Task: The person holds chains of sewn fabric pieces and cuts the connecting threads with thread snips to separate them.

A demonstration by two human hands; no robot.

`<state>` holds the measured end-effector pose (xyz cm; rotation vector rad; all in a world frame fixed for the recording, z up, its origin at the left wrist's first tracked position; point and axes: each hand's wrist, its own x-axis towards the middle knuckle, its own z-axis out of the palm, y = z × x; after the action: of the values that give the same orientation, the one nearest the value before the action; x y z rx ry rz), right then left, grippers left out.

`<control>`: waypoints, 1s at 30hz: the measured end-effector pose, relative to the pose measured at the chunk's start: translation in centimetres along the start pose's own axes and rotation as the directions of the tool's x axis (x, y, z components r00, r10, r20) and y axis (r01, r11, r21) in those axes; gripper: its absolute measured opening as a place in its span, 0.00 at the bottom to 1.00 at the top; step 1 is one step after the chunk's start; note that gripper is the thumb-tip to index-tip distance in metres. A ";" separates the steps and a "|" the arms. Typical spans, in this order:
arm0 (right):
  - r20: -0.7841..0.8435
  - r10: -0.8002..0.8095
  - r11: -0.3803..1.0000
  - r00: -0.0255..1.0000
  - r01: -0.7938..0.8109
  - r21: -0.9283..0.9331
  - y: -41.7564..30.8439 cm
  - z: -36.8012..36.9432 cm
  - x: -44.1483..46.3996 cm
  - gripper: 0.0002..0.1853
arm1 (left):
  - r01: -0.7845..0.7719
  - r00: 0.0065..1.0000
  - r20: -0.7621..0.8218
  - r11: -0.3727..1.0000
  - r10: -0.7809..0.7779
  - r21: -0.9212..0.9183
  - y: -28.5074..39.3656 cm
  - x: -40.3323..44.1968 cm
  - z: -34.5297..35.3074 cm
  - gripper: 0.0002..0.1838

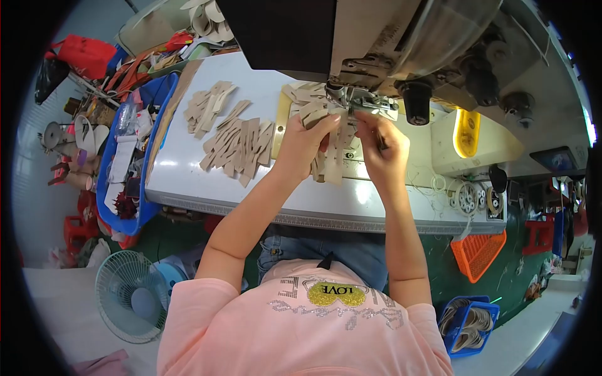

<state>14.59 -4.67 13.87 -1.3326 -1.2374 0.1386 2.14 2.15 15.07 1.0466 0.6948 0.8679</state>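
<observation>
My left hand [305,139] is closed on a flat beige strip [334,156], thumb on top, just in front of the sewing machine's presser foot [339,94]. Several similar strips hang down beneath it. At the strip's right edge, my right hand [385,149] has its thumb and finger pinched together, close to the needle area. A small dark object shows among its curled fingers; its kind is unclear. More beige strips [307,94] lie behind my left hand on the machine bed. Two loose piles of cut beige pieces [238,147] [209,106] rest on the table to the left.
The sewing machine head [376,44] overhangs my hands. Along the table's front edge runs a ruler [301,222]. A cluttered blue bin [153,103] stands left, and a fan [132,297] below it. An orange basket [478,255] hangs at right above a blue basket [467,326].
</observation>
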 end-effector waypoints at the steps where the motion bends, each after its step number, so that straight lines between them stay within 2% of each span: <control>1: 0.013 -0.025 0.999 1.000 0.025 -0.043 -0.2 -0.1 0.0 0.12 | -0.001 1.000 -0.008 1.000 0.000 -0.017 0.0 0.1 0.1 0.06; 6: 0.090 -0.094 0.975 0.992 0.110 -0.194 -0.5 -0.5 0.5 0.21 | -0.002 1.000 -0.019 0.995 0.000 -0.097 -0.1 0.2 0.5 0.06; 9: 0.133 0.010 0.974 0.991 0.020 -0.224 -1.5 -0.7 0.6 0.24 | 0.010 0.999 -0.034 0.995 -0.013 -0.104 0.3 0.0 0.8 0.07; 12: 0.092 -0.093 0.959 0.991 0.114 -0.259 -1.3 -0.5 0.7 0.14 | 0.011 1.000 -0.019 0.996 -0.013 -0.088 0.0 0.4 0.5 0.07; 15: 0.119 -0.082 0.948 0.989 0.114 -0.296 -1.3 -0.6 0.8 0.14 | 0.016 0.999 -0.049 0.998 -0.019 -0.055 0.2 0.3 0.5 0.07; 17: 0.116 -0.085 0.951 0.990 0.115 -0.286 -1.2 -0.6 0.8 0.15 | 0.019 0.994 -0.111 0.999 -0.023 -0.038 0.9 -0.5 1.5 0.07; 18: 0.114 -0.085 0.953 0.990 0.114 -0.281 -1.2 -0.6 0.8 0.15 | 0.002 0.997 -0.081 0.999 -0.005 -0.032 0.5 -0.6 1.2 0.07; 21: 0.136 0.024 0.973 0.990 0.008 -0.231 -1.2 -0.7 0.7 0.25 | -0.034 0.999 -0.014 0.999 0.033 -0.009 -0.8 -1.2 0.3 0.07; 26: 0.133 -0.014 0.973 0.991 0.044 -0.226 -0.8 -0.7 0.8 0.24 | -0.027 1.000 0.010 0.999 0.028 -0.039 -1.3 -2.0 0.2 0.07; 30: 0.148 -0.029 0.967 0.988 0.065 -0.246 -0.7 -0.7 0.8 0.24 | -0.041 0.999 0.019 0.999 0.041 0.010 -0.6 -1.1 0.0 0.07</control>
<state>15.07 -4.76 15.05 -1.5308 -1.4443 0.0454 1.77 1.02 14.61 1.0802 0.6646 0.8898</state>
